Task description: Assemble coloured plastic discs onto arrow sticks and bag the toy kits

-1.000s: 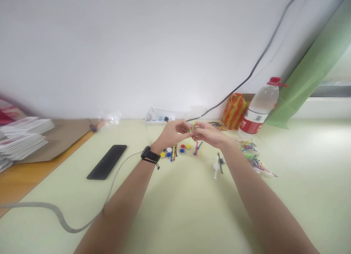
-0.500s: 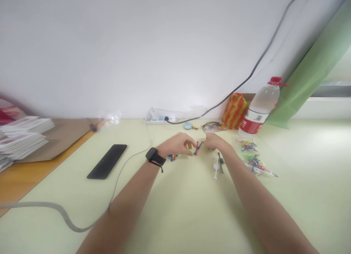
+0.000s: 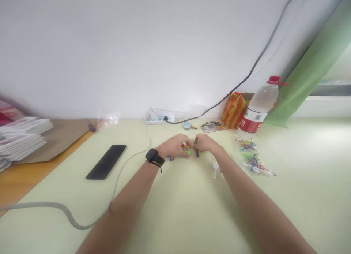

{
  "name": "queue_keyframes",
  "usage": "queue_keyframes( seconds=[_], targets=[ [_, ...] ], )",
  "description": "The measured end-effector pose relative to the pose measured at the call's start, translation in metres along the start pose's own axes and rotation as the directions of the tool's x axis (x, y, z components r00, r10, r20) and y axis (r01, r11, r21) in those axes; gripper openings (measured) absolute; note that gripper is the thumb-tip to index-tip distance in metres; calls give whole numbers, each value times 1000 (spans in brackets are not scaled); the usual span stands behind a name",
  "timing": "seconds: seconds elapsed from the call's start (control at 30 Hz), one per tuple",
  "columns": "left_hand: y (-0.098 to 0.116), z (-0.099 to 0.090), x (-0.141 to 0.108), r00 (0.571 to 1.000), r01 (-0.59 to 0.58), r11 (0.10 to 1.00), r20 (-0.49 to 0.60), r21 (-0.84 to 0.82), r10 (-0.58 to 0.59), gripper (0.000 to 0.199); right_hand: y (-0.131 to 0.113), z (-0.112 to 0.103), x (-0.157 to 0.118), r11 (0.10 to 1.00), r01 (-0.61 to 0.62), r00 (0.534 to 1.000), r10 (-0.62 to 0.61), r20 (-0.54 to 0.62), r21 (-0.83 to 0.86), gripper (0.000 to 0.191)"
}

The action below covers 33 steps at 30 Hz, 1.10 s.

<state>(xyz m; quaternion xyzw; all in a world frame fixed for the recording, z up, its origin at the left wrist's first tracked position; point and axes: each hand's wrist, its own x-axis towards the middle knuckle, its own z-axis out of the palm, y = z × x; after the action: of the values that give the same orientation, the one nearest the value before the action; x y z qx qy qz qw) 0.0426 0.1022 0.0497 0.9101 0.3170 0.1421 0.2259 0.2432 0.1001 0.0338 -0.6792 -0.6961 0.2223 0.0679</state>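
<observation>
My left hand (image 3: 177, 145), a black watch on its wrist, is curled around small coloured plastic pieces (image 3: 188, 152); green, red and yellow bits show between thumb and fingers. More blue and red pieces (image 3: 171, 158) lie under its palm side. Close beside it, my right hand (image 3: 205, 142) has its fingertips closed on thin coloured plastic sticks (image 3: 197, 152), red, blue and yellow. How many it grips is hidden. Below the right wrist lies a white plastic piece (image 3: 215, 170), partly covered by the forearm.
Two clear bags of coloured pieces (image 3: 256, 163) lie right of my right arm. Behind them stand a large water bottle (image 3: 253, 115) and a red-yellow striped bag (image 3: 234, 111). A black phone (image 3: 106, 161) and grey cable (image 3: 117, 180) are at left; a power strip (image 3: 159, 118) sits by the wall.
My right hand has moved left, closing over the red and blue sticks that stood between the hands. My left hand has barely shifted; a red bit now shows in it.
</observation>
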Motion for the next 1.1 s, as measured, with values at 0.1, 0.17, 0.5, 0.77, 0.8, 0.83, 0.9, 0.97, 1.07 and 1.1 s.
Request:
queue_keyframes(
  seconds=[0.1,0.17,0.5,0.77,0.8,0.83,0.9,0.97,1.07,1.1],
  targets=[
    [-6,2,0,999,-10,996,-30,87,13,39,-3,-1,-1,999,41,999,-41,23,24,36],
    [-9,3,-1,1000,9,993,-22,114,-7,38,-2,-9,-3,998,58,996,-60,59,35,33],
    [-6,1,0,998,58,994,-12,96,-57,35,24,-69,-42,994,-61,887,94,453,-86,24],
    [-10,-14,-8,988,156,984,8,82,-157,51,4,-57,-40,983,-97,818,168,550,-156,24],
    [-11,-16,-8,986,165,984,-2,68,-165,49,2,-55,-39,982,-94,818,169,550,-162,22],
    [-11,-17,-9,986,167,984,-11,54,-167,47,1,-53,-39,982,-90,818,169,550,-169,20],
    [-13,-20,-9,987,157,987,-23,29,-156,44,-1,-49,-38,980,-79,817,169,551,-183,19],
    [-14,-21,-9,989,144,990,-23,11,-144,44,-2,-46,-38,979,-65,818,164,551,-194,17],
    [-18,-21,-9,989,149,989,2,-4,-149,47,-4,-46,-38,983,-30,836,125,535,-183,17],
    [-21,-20,-9,988,157,988,10,-4,-156,48,-4,-47,-38,986,-13,846,101,524,-168,18]
  ],
)
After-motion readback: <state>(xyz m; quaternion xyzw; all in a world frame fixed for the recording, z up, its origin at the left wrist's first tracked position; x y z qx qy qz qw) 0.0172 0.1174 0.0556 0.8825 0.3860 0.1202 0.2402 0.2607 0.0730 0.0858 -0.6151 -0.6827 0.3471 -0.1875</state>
